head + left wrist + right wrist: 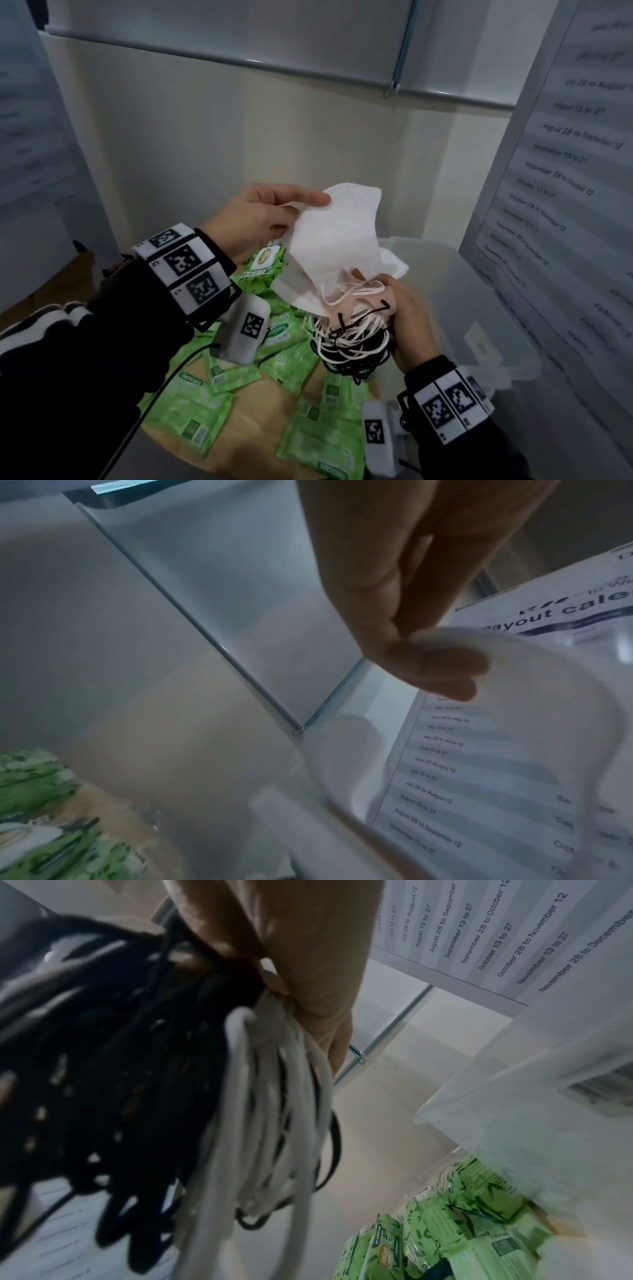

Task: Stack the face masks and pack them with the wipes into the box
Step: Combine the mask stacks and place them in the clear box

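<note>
The face masks (337, 246) were held in the air over the surface (246, 431) — right hand (407, 322) clamped on their bunched ear loops (352, 342), left hand (260, 219) pinching the top mask's edge, likely to align it. Wipes (191, 407) lay scattered below; the clear box (479, 308) stood right, by the wall.

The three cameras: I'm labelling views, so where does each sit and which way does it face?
Head: worn high, looks forward and down at both hands, the white mask, wipes and box; both sleeves show.
Left wrist: looks along the left hand pinching the mask; fingers show.
Right wrist: looks along the right hand gripping the ear loops.
Shared: wipes and wall calendar appear in all three.
</note>
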Tool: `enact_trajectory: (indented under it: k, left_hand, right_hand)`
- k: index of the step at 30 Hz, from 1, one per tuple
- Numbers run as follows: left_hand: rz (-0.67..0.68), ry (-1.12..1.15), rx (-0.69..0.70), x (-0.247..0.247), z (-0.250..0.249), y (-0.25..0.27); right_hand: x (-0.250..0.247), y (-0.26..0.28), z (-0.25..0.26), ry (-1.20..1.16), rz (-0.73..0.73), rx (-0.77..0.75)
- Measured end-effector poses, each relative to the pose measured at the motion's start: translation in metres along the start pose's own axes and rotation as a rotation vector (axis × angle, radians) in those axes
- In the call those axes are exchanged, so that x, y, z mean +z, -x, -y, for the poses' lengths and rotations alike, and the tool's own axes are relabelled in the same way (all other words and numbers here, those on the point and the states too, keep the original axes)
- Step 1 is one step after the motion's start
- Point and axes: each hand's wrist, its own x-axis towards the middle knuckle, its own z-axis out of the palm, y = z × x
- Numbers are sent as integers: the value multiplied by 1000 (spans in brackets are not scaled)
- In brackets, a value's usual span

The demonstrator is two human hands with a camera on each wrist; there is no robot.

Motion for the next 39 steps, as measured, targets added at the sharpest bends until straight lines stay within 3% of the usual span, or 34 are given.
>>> enact_trajectory:
  k: [7,13,17,19,22,25,28,31,39]
  left_hand:
    - [86,-320,-122,9,31,4]
    - [-23,-277,-53,24,47,3]
    - [33,-204,-70,20,46,1]
    - [-8,-168,-21,18,39,2]
    - [-180,-137,31,11,30,-4]
    - [-293,-191,-29,6,32,-17]
    - [-293,-308,-150,9,43,-22]
    - [-282,-269,-179,11,48,-20]
    - [-362,-115,-11,7,25,-18]
  right_hand:
    - [9,6,10,-243,39,53]
    - [11,6,6,-140,32,45]
    - [12,7,5,-109,-22,-14]
    - [11,7,6,-75,-39,-35]
    - [11,9,9,-19,-18,-55]
    - [13,12,8,34,21,-66]
    - [15,13,7,15,36,-79]
    - [16,13,9,-15,52,-77]
    - [13,8,0,-67,6,-62]
